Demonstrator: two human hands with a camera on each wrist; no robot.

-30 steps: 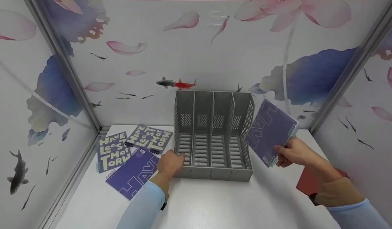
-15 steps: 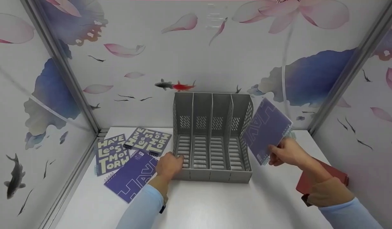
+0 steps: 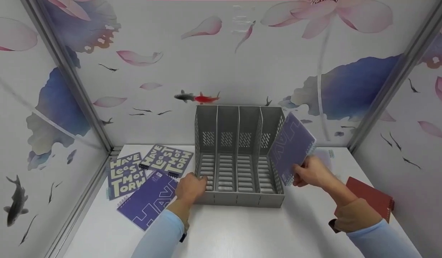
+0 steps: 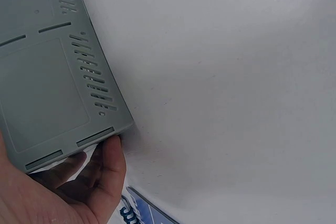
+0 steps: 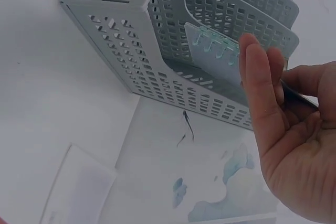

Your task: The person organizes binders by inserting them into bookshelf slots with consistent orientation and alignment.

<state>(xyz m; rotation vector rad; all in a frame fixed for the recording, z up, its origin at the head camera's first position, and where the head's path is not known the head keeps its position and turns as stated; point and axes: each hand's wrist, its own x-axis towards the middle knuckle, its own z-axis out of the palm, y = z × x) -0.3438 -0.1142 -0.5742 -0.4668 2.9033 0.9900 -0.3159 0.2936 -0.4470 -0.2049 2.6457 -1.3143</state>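
Observation:
A grey file organizer [image 3: 238,199] with several upright compartments stands mid-table. At its front left corner, my left hand [image 3: 188,186] grips the low front wall, fingers curled under the edge in the left wrist view. My right hand [image 3: 312,172] pinches a purple spiral notebook [image 3: 292,145] by its bound edge. This notebook is tilted and overlaps the organizer's right side wall in the head view. From the right wrist, the notebook's pale face and teal rings [image 5: 215,45] show between the outer wall and the nearest divider, at the rightmost compartment. My fingers hide part of it.
Left of the organizer lie two notebooks with big cream lettering, one at the side [image 3: 126,175] and one behind [image 3: 167,159], plus a purple notebook [image 3: 149,200]. To the right are a red notebook [image 3: 367,197] and a pale one [image 3: 324,157]. Printed wall panels enclose the table.
My right hand has carried the purple notebook left, over to the organizer's right compartment, uncovering more of the red and pale notebooks. My left hand keeps its grip on the corner.

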